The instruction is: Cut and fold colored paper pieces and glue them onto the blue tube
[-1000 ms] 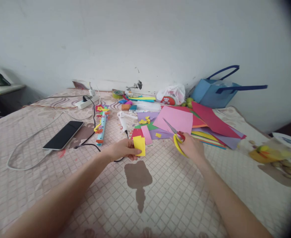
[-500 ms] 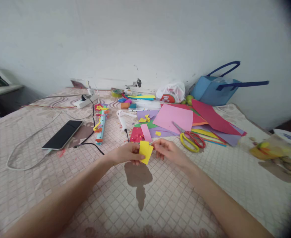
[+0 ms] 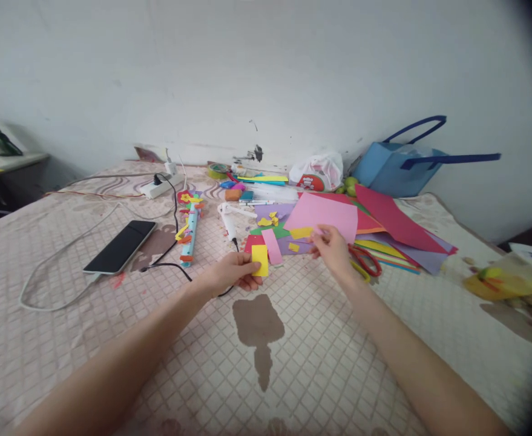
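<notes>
Between the thumb and fingers of my left hand [image 3: 233,272] is a small upright rectangle of yellow paper [image 3: 259,259]. My right hand [image 3: 330,247] pinches a second yellow paper strip [image 3: 301,232], held out flat over the edge of a pink paper sheet [image 3: 324,212]. Under and beside my right hand lie the scissors [image 3: 368,261] with red and yellow handles, their blades hidden. A narrow pink strip [image 3: 272,247] and a small yellow scrap [image 3: 293,247] lie between my two hands. A white glue gun [image 3: 227,223] rests beyond my left hand.
A light blue strip with paper flowers [image 3: 190,233] and a phone [image 3: 120,247] on a cable lie at left. A power strip [image 3: 162,186] sits behind them. Red paper [image 3: 397,221] and other coloured sheets spread right, before a blue bag [image 3: 386,169]. A clear bag [image 3: 506,275] stands far right.
The two yellow pieces, held together before in my left hand, are now apart. My right hand has moved right and away from me with one of them, and now covers the scissors' blades.
</notes>
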`<state>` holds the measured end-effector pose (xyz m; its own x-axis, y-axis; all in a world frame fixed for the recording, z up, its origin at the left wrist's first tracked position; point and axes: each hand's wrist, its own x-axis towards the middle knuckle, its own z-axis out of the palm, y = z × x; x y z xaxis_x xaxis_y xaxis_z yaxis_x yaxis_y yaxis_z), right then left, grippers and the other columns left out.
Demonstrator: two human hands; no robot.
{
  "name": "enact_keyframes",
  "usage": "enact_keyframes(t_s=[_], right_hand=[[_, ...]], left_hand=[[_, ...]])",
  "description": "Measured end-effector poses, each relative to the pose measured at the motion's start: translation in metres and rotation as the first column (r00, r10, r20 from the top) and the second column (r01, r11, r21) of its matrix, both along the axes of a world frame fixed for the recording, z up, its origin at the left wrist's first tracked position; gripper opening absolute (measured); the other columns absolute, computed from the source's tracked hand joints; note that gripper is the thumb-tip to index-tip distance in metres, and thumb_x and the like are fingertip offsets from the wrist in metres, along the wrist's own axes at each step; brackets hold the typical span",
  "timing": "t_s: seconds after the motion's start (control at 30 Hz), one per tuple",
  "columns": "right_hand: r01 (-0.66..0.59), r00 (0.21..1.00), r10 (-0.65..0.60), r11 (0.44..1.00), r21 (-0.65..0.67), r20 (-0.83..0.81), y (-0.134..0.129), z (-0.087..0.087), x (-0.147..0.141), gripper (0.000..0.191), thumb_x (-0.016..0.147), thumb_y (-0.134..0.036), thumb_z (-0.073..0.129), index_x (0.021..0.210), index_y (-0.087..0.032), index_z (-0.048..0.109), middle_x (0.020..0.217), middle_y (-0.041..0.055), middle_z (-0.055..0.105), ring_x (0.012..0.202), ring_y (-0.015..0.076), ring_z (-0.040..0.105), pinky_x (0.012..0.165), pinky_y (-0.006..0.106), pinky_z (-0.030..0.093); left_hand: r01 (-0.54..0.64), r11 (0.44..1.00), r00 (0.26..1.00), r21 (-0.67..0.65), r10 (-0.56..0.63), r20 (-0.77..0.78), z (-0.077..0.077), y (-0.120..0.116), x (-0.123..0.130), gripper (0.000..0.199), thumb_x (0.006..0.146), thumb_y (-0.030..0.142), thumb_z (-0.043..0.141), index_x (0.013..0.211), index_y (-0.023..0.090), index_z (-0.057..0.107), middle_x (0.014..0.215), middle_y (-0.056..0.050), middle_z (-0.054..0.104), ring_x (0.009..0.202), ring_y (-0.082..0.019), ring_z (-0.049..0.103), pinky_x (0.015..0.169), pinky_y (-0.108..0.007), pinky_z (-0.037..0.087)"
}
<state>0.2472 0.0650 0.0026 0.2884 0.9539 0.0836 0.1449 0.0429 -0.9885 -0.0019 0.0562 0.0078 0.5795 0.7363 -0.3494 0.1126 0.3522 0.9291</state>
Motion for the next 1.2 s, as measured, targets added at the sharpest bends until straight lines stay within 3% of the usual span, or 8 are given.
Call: enact_keyframes(t_s=[0.1, 0.23, 0.37, 0.6, 0.73, 0.83, 0.97, 1.2], right_hand=[[-0.126, 0.991, 0.126, 0.992, -0.003, 0.055, -0.017, 0.001, -0.018, 0.028, 0.072, -0.046, 0.061, 0.080, -0.020, 0.055, 0.069, -0.0007, 0.060, 0.041, 0.0068, 0.047, 0.036, 0.020, 0.035], [-0.473, 0.879, 0.458, 0.872, -0.128, -0.132, -0.049, 0.002, -0.052, 0.028, 0.077, -0.047, 0.056, 0.078, -0.019, 0.056, 0.053, -0.0047, 0.052, 0.040, 0.0071, 0.045, 0.037, 0.019, 0.034], [-0.437, 0.869, 0.379, 0.890, -0.133, -0.318, -0.057, 0.000, -0.064, 0.021, 0.071, -0.035, 0.065, 0.068, -0.017, 0.053, 0.049, -0.0067, 0.050, 0.040, 0.0050, 0.043, 0.037, 0.016, 0.032], [-0.293, 0.848, 0.205, 0.950, -0.110, -0.490, -0.052, -0.005, -0.054, 0.022, 0.067, -0.032, 0.069, 0.071, -0.017, 0.054, 0.052, -0.0055, 0.054, 0.043, 0.0058, 0.048, 0.038, 0.015, 0.036], [-0.154, 0.934, 0.158, 0.987, 0.037, -0.321, -0.058, 0.001, -0.056, 0.019, 0.074, -0.033, 0.064, 0.081, -0.019, 0.054, 0.059, -0.0034, 0.060, 0.050, 0.0109, 0.059, 0.045, 0.021, 0.047], [-0.109, 0.991, 0.126, 0.965, 0.239, -0.053, -0.065, 0.006, -0.058, 0.012, 0.079, -0.030, 0.059, 0.084, -0.019, 0.056, 0.072, 0.0016, 0.066, 0.067, 0.0168, 0.066, 0.060, 0.029, 0.055], [-0.116, 0.990, 0.087, 0.949, 0.294, 0.112, -0.070, 0.000, -0.050, 0.010, 0.082, -0.026, 0.056, 0.089, -0.020, 0.059, 0.084, 0.0045, 0.067, 0.077, 0.0193, 0.067, 0.068, 0.033, 0.057], [-0.140, 0.923, 0.007, 0.938, 0.318, 0.385, -0.064, -0.013, -0.020, 0.016, 0.084, -0.019, 0.052, 0.098, -0.023, 0.058, 0.103, 0.0079, 0.064, 0.073, 0.0191, 0.067, 0.058, 0.033, 0.057]], left_hand=[[0.049, 0.998, 0.999, 0.031, -0.049, 0.004, 0.003, -0.005, 0.002, 0.031, 0.074, 0.041, 0.061, 0.079, 0.011, 0.055, 0.067, -0.005, 0.066, 0.050, -0.007, 0.059, 0.048, -0.016, 0.046], [0.145, 0.986, 0.988, 0.084, -0.140, -0.059, 0.006, -0.013, 0.006, 0.031, 0.074, 0.042, 0.061, 0.075, 0.012, 0.054, 0.065, -0.004, 0.065, 0.049, -0.008, 0.059, 0.046, -0.016, 0.045], [0.250, 0.960, 0.967, 0.126, -0.240, -0.085, 0.004, -0.018, 0.008, 0.029, 0.072, 0.041, 0.063, 0.075, 0.013, 0.057, 0.062, -0.001, 0.063, 0.048, -0.007, 0.057, 0.046, -0.016, 0.043], [0.109, 0.980, 0.989, 0.166, -0.090, -0.115, 0.001, -0.011, 0.006, 0.033, 0.072, 0.045, 0.060, 0.076, 0.013, 0.055, 0.062, -0.002, 0.064, 0.046, -0.007, 0.056, 0.044, -0.016, 0.041], [0.038, 0.988, 0.985, 0.148, -0.012, -0.173, 0.002, -0.010, 0.008, 0.046, 0.079, 0.054, 0.044, 0.063, 0.012, 0.053, 0.052, -0.003, 0.060, 0.040, -0.008, 0.053, 0.040, -0.017, 0.039], [-0.028, 0.967, 0.993, 0.253, 0.057, -0.107, -0.004, -0.014, 0.011, 0.031, 0.074, 0.044, 0.057, 0.072, 0.014, 0.052, 0.061, -0.001, 0.062, 0.042, -0.007, 0.052, 0.042, -0.017, 0.040], [-0.046, 0.939, 0.995, 0.342, 0.075, -0.071, -0.013, -0.031, 0.021, 0.013, 0.077, 0.029, 0.053, 0.077, 0.015, 0.053, 0.067, -0.001, 0.061, 0.047, -0.008, 0.053, 0.046, -0.019, 0.040], [0.098, 0.864, 0.944, 0.494, 0.078, -0.322, -0.009, -0.062, 0.047, 0.025, 0.075, 0.036, 0.057, 0.058, 0.017, 0.054, 0.052, 0.000, 0.054, 0.049, -0.010, 0.046, 0.046, -0.021, 0.031]])
